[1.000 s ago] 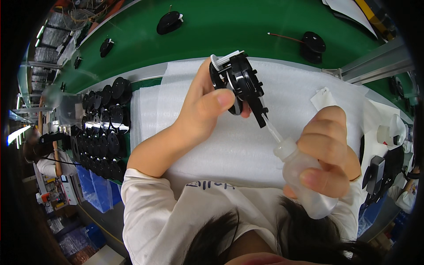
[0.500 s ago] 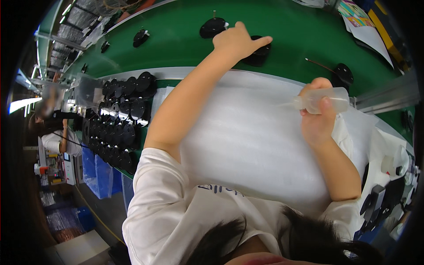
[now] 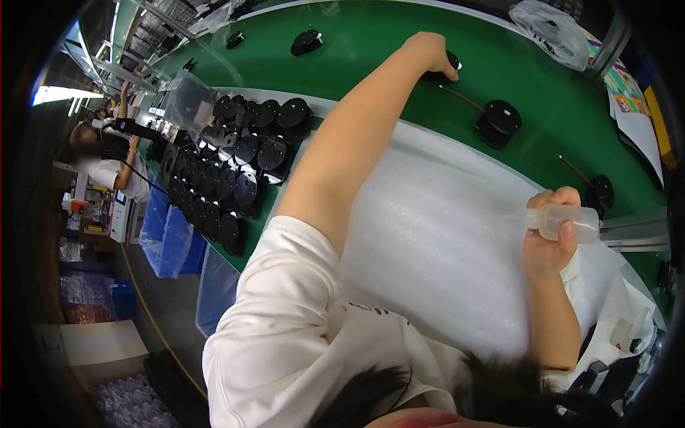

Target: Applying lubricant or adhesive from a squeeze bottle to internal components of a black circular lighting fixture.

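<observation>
My left hand reaches across to the far side of the green surface. Its fingers are bent over a glossy black disc-shaped part with a small white knob, and the hand hides much of that part. In my right hand a translucent squeeze bottle lies on its side, its nozzle pointing left above the white foam sheet. Between the hands stands another black round part with a thin wire sticking out. A similar wired part sits just beyond the bottle.
Rows of black round parts stand on the left. Farther along the green surface lies another black part. A clear plastic bag is at the far right, near a metal post. A co-worker is at the left.
The view has turned, so the surface and its parts appear shifted to the right. My left hand, earlier spread between two black parts, is now bent over one. The bottle stays in my right hand.
</observation>
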`<state>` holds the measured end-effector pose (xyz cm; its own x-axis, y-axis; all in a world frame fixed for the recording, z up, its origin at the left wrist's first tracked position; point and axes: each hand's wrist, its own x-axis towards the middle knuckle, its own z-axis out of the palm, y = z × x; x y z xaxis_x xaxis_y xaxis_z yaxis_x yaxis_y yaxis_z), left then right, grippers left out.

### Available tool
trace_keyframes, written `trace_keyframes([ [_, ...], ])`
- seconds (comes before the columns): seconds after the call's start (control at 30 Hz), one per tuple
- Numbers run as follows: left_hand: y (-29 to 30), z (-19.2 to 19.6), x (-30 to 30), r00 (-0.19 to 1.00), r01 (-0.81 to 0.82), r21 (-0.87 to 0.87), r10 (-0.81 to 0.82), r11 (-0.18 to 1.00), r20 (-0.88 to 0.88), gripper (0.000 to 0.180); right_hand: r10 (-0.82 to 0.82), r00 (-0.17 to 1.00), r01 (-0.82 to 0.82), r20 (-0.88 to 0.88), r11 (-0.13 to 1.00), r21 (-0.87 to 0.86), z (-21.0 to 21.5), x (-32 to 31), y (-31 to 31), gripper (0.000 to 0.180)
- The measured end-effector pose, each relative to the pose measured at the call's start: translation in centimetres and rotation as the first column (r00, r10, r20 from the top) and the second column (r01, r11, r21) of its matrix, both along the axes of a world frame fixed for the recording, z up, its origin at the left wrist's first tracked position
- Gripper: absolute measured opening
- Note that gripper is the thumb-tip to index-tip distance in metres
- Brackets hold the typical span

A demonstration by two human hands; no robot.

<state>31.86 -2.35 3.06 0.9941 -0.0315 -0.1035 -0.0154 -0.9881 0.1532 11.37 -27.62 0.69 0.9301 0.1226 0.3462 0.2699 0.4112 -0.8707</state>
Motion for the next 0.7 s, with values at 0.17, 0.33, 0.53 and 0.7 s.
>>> trace_keyframes([
  [0.17, -0.8, 0.6, -5.5, 0.926, 0.106, -0.373, 0.045, 0.922, 0.374, 0.073, -0.004, 1.0, 0.004, -0.011, 1.0, -0.025, 0.5, -0.1, -0.4, 0.04],
  [0.33, -3.8, 1.4, -13.8, 0.965, 0.22, -0.966, 0.111, 0.134, 0.236, 0.072, -0.037, 0.996, 0.037, 0.082, 0.999, 0.008, 1.5, -0.6, -0.6, 0.042],
  [0.53, -4.8, -2.1, -17.6, 0.518, 0.786, -0.49, 0.032, 0.377, 0.855, 0.077, -0.122, 0.918, 0.137, 0.378, 0.99, -0.013, 4.1, -1.6, -1.2, 0.046],
  [0.7, -4.6, -2.6, -17.9, 0.294, 0.928, -0.223, -0.22, 0.299, 0.93, 0.05, -0.028, 0.759, 0.222, 0.651, 0.95, -0.218, 5.8, -3.4, -2.8, 0.051],
])
